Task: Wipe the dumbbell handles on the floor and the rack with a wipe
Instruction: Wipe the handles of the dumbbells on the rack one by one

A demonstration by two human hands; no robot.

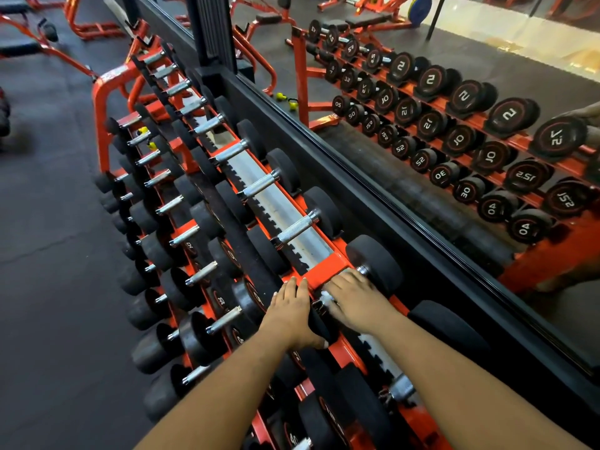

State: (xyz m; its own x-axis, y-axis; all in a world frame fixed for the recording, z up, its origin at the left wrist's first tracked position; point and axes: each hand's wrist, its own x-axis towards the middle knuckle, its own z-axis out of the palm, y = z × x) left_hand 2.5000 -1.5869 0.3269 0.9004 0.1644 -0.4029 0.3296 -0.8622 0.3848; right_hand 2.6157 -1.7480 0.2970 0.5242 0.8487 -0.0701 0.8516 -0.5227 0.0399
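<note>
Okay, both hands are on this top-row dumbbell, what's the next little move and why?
Probably slide the right hand along the handle toward the far head. The white wipe shows under its fingers near the near end of the handle, while a short chrome stretch by the far head is bare. The left hand rests flat on the near head, seemingly steadying it.

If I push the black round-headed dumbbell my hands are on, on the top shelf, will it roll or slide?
The black round-headed dumbbell probably won't roll freely: its heads seem to sit in the orange rack cradles. It looks dense, likely heavy. The right hand covers its knurled handle with a white wipe, which should grip well; the left hand steadies the near head.
</note>
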